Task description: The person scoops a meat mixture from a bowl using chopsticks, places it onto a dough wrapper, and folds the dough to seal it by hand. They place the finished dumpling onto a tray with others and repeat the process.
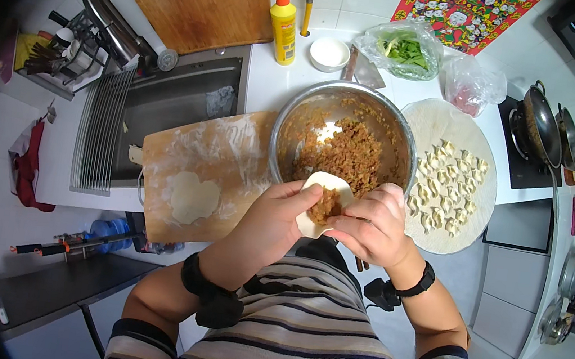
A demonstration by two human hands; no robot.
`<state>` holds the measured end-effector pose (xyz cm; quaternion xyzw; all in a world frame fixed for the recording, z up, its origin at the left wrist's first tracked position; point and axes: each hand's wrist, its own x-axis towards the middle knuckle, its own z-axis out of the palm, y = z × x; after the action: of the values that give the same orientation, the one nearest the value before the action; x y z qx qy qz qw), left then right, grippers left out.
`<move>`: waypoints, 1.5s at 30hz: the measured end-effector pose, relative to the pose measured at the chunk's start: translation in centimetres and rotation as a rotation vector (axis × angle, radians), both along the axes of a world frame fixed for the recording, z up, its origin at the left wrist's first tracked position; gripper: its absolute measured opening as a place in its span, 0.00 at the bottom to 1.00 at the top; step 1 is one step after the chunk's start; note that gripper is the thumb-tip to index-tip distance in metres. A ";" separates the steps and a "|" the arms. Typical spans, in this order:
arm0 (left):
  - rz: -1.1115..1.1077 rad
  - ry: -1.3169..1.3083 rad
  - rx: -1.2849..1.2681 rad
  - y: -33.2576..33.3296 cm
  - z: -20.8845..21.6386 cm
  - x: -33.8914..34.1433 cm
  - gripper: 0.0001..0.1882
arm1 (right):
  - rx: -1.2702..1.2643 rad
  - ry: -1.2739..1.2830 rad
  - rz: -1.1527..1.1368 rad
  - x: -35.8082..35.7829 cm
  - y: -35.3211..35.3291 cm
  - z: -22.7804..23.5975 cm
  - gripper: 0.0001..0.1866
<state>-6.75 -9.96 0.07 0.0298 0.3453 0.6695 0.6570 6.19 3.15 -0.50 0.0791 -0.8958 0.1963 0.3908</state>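
Observation:
A round dough wrapper (327,180) with brown minced filling (328,206) on it is held up over the near rim of a large metal bowl (285,130). My left hand (275,210) pinches its left edge, thumb on top. The fingers of my right hand (377,224) close on its right side, partly covering the filling. Two thin dark stick ends, like chopsticks (362,265), poke out below my right hand; their other ends are hidden. More filling mince (350,148) lies in the bowl. To the left, flat dough wrappers (194,198) rest on a floured wooden board (240,206).
Several folded dumplings (446,189) sit on a round pale tray (419,117) at the right. Behind the bowl are a cleaver (367,72), a small white bowl (329,54), a yellow bottle (283,28) and bagged greens (402,49). A sink (174,103) lies left, a stove (522,163) right.

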 end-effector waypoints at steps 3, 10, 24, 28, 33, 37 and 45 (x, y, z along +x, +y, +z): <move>0.015 -0.110 -0.017 0.2 0.1 0.0 0.15 | 0.064 -0.008 0.026 0.2 0.2 0.0 0.12; -0.034 -0.067 0.132 -0.1 0.4 0.0 0.16 | 0.001 -0.013 -0.032 0.4 0.2 -0.3 0.11; -0.047 0.389 0.096 0.2 -0.8 -0.3 0.16 | -0.114 -0.039 -0.041 -0.7 -0.2 -0.6 0.11; -0.070 0.599 0.029 0.1 -0.7 -0.5 0.15 | -0.117 -0.050 -0.051 -1.3 -0.4 0.0 0.10; -0.045 0.567 0.057 -0.1 -0.8 -0.6 0.15 | -0.254 -0.096 -0.098 -1.3 -0.7 0.2 0.08; -0.047 0.673 0.039 -0.2 -0.6 -0.4 0.15 | -0.314 -0.122 -0.113 -1.4 -1.0 0.5 0.07; -0.155 0.640 0.072 -0.7 0.1 -0.7 0.17 | -0.526 -0.289 -0.266 -0.9 -1.5 1.3 0.07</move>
<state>-7.43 -10.70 0.17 0.2880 0.5070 0.5861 0.5626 5.32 1.63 0.78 -0.1711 -0.8631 0.3775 0.2887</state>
